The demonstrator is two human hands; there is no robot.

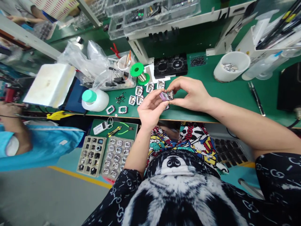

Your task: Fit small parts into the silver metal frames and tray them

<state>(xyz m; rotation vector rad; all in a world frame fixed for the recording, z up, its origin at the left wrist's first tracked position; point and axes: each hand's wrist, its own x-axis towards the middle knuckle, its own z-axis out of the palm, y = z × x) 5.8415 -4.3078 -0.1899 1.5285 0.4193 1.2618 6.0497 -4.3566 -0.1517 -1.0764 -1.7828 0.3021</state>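
Glossy metal frames; matt green bench mat

Seven small silver square metal frames are lying loose on the green table, with an eighth one sitting in the fingers above the edge. One white plastic bottle with a mint-green cap is standing at the left. One green solder spool is resting behind the frames. One white round cup of small metal parts is standing to the right. Two beige compartment trays are lying side by side below the table edge. One black moulded fixture with two round openings is sitting at the back.
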